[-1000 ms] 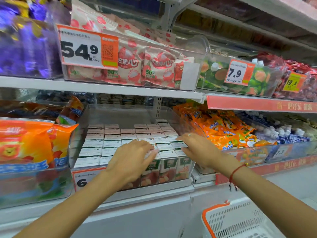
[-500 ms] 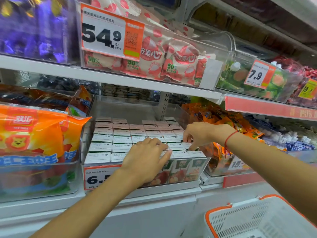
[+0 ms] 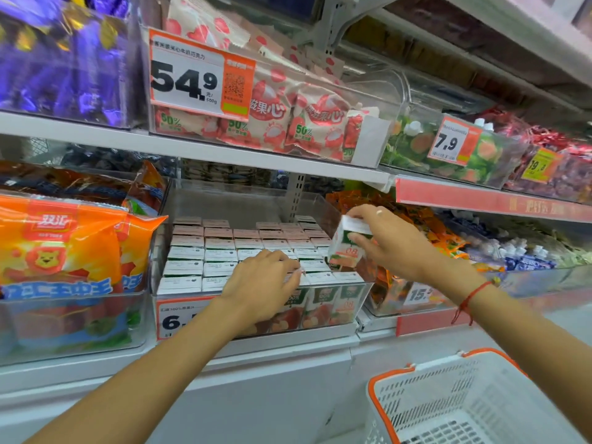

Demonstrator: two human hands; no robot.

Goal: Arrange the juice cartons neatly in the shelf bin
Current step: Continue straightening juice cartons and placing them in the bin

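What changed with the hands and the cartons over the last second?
The right hand left the carton tops, pinched one juice carton and lifted it, tilted, above the bin's right edge. The left hand stayed resting on the front rows; the other cartons stayed put.

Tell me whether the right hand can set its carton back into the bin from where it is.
Probably yes. The right hand holds the carton, tilted, above the bin, whose top is open. The left hand rests on cartons nearer the middle, apart from that side. Whether an empty slot lies below is hidden.
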